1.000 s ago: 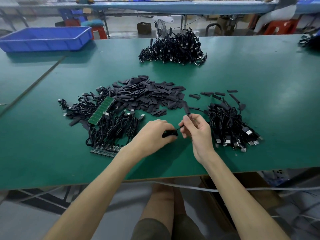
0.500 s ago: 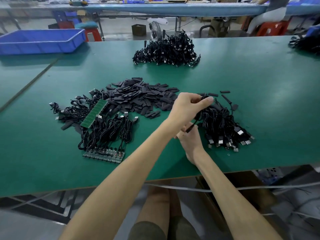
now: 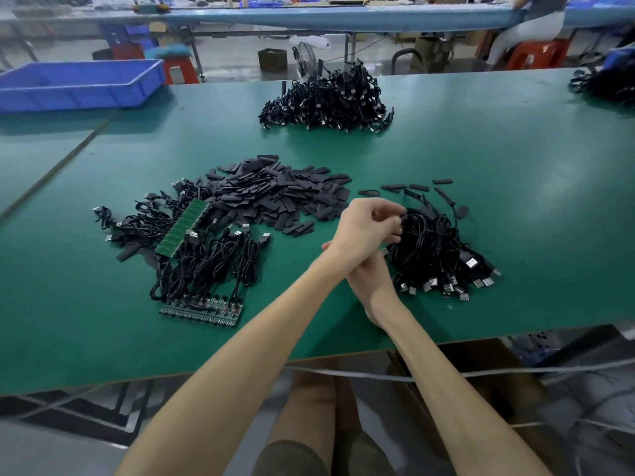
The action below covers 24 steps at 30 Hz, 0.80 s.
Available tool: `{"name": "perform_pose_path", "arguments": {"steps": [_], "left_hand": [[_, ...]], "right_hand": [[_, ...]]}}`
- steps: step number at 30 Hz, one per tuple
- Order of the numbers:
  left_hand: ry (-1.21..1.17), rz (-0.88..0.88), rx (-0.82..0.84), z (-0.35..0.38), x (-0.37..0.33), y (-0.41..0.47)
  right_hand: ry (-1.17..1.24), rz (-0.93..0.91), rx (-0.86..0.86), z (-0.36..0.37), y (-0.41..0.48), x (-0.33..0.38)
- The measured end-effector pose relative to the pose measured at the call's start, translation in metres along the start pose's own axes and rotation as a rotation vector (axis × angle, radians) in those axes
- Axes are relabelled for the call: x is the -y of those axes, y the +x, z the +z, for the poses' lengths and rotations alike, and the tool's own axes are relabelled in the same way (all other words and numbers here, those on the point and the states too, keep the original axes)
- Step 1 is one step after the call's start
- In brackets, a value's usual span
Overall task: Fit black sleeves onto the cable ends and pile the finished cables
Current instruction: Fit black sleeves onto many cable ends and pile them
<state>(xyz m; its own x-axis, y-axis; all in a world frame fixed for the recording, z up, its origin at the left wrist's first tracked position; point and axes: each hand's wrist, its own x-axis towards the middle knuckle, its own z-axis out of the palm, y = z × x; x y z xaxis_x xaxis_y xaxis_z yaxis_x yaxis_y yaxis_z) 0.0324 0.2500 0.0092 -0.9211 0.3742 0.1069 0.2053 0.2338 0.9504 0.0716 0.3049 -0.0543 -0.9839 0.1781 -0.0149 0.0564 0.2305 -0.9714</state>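
Your left hand (image 3: 364, 231) crosses over your right hand (image 3: 372, 274), fingers pinching a black cable end (image 3: 404, 214) at the cable pile (image 3: 436, 255). The right hand's fingers are hidden, so I cannot tell their grip.

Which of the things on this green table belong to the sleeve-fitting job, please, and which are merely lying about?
Job:
loose black sleeves
unsleeved cables
finished pile under the left hand
right hand

Lying about:
blue tray
far cable heap
green board strip
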Motion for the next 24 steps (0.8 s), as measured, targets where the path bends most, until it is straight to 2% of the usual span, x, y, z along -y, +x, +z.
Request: {"name": "perform_pose_path", "arguments": {"steps": [2, 4, 7, 9, 12, 14, 17, 19, 24], "left_hand": [[0.085, 0.058, -0.053, -0.013, 0.003, -0.009], [0.213, 0.076, -0.086, -0.035, 0.005, -0.020], [0.465, 0.033, -0.083, -0.077, 0.012, -0.038], [0.720, -0.063, -0.072, -0.106, 0.018, -0.052], [1.149, -0.371, -0.020, -0.141, 0.024, -0.071], [1.270, -0.496, 0.044, -0.151, 0.025, -0.081], [1.257, -0.465, 0.119, -0.151, 0.027, -0.086], [1.165, -0.401, 0.134, -0.152, 0.027, -0.085], [0.689, -0.209, 0.117, -0.154, 0.028, -0.084]], "right_hand": [[0.019, -0.014, -0.029, 0.000, 0.000, 0.000], [0.088, -0.074, 0.013, 0.000, -0.002, -0.002], [0.162, -0.091, 0.034, -0.001, -0.003, -0.004], [0.169, -0.088, 0.037, -0.002, -0.002, -0.006], [0.179, -0.089, 0.048, -0.001, -0.002, -0.007], [0.183, -0.088, 0.048, -0.002, -0.003, -0.007], [0.177, -0.092, 0.056, -0.003, -0.003, -0.007], [0.173, -0.098, 0.061, -0.002, -0.004, -0.007], [0.157, -0.109, 0.074, -0.002, -0.005, -0.007]]}}
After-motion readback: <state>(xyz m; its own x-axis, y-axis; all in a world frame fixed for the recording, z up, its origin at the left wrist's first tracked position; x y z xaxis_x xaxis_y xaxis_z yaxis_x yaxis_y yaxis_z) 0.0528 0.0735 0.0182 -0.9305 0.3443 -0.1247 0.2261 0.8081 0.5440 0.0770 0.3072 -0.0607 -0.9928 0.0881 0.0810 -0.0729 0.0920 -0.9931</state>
